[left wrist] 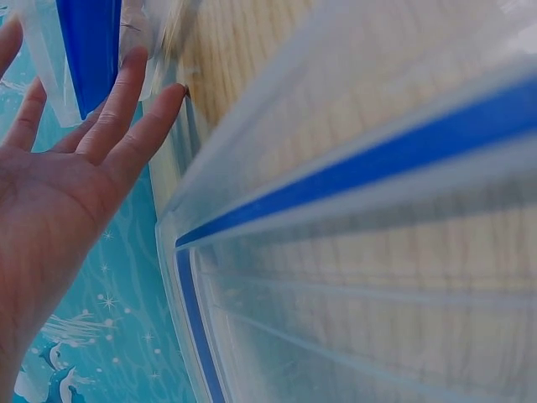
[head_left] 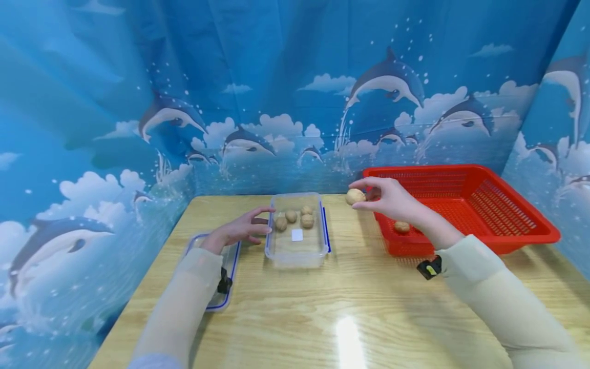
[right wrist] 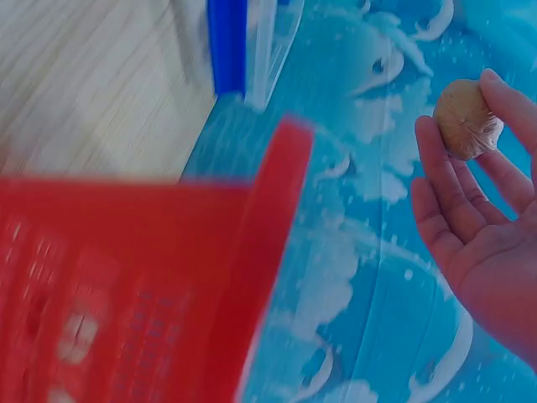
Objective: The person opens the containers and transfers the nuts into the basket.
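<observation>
My right hand (head_left: 389, 199) pinches a walnut (head_left: 355, 197) between thumb and fingertips, raised beside the left end of the red basket (head_left: 465, 240). The right wrist view shows that walnut (right wrist: 466, 119) at the fingertips, away from the palm. At the left wall of a clear plastic box (head_left: 295, 254), my left hand (head_left: 241, 225) has its fingers spread, fingertips right at the rim. Several walnuts (head_left: 307, 221) lie in the far part of this box, around a small white square (head_left: 297, 234). Another walnut (head_left: 402, 226) is in the basket near its front left corner.
A clear lid with a blue seal (head_left: 234, 266) lies on the wooden table (head_left: 295, 318), partly hidden under my left forearm. A blue clip flap (head_left: 326, 230) hangs along the box's right side. Behind stands a dolphin-print curtain (head_left: 286, 77).
</observation>
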{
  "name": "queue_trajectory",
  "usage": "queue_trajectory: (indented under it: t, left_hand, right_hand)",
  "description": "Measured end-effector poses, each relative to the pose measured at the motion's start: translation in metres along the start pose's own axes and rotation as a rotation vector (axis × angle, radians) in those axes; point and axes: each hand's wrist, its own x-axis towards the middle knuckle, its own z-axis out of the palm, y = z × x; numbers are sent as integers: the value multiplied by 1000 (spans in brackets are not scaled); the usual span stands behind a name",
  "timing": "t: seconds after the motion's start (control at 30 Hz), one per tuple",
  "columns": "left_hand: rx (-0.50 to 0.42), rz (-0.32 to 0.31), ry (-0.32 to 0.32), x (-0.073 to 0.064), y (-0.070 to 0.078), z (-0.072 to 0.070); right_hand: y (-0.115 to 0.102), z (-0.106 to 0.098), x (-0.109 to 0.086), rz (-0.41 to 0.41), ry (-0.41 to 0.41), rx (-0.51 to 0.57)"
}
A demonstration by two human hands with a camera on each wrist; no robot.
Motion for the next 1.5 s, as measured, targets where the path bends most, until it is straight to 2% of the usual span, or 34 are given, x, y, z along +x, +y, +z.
queue_trajectory:
  t: [0.3, 0.6, 0.93, 1.33, 1.5]
  left_hand:
    - [-3, -9, 12, 0, 0, 0]
    - [-4, 9, 1, -1, 0, 0]
    - [6, -3, 10, 0, 3, 2]
    - [-1, 13, -4, -2, 1, 0]
    - [-6, 9, 9, -1, -1, 0]
  right_hand:
    - [35, -26, -27, 96, 45, -54]
    - [71, -49, -48, 183, 89, -98]
    - [102, -66, -66, 227, 113, -131]
    - [136, -76, -71, 291, 68, -131]
    - [154, -77, -68, 303, 14, -141]
